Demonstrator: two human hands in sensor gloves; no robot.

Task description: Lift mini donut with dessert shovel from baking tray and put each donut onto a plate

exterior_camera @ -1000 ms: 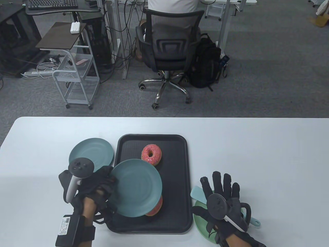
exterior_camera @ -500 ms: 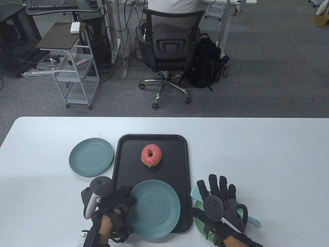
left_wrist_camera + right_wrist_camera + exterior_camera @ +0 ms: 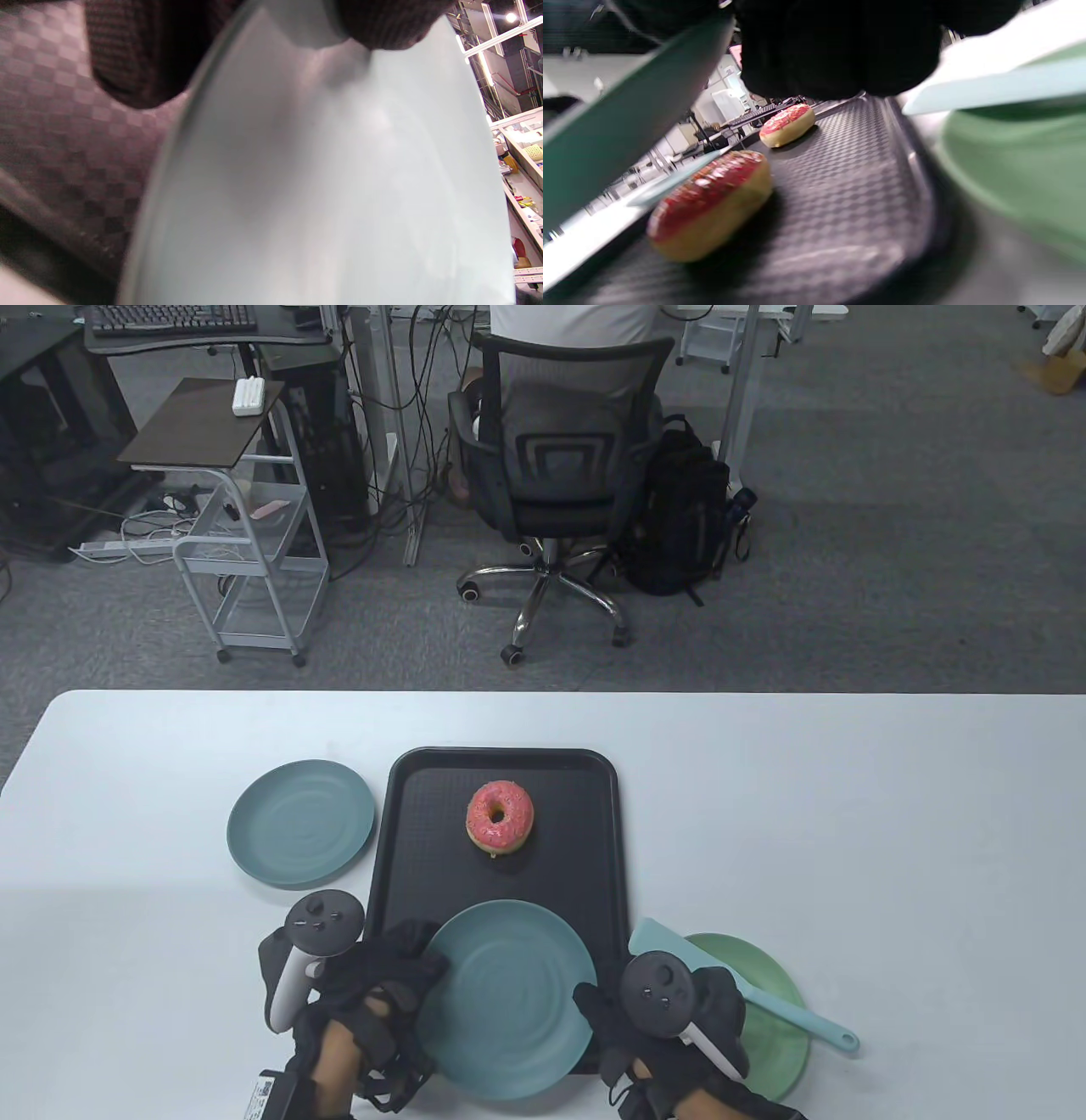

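Observation:
A pink-iced donut [image 3: 500,815] lies at the far end of the black baking tray [image 3: 585,848]. My left hand [image 3: 416,967] grips the left rim of a teal plate [image 3: 506,997], held over the tray's near end. The plate [image 3: 339,169] fills the left wrist view. In the right wrist view a second donut [image 3: 712,203] sits on the tray [image 3: 848,203] beneath the tilted plate [image 3: 628,118]. My right hand [image 3: 594,1005] has curled fingers at the plate's right rim. The pale blue dessert shovel [image 3: 747,988] lies free across a green plate [image 3: 776,1035].
Another teal plate [image 3: 301,823] sits on the white table [image 3: 891,831] left of the tray. The table's right half is bare. An office chair [image 3: 560,466] and a cart [image 3: 254,560] stand on the floor beyond the far edge.
My left hand brought the teal plate down toward the tray's near end. My right hand left the green plate and shovel, moved left and curled at the teal plate's right rim.

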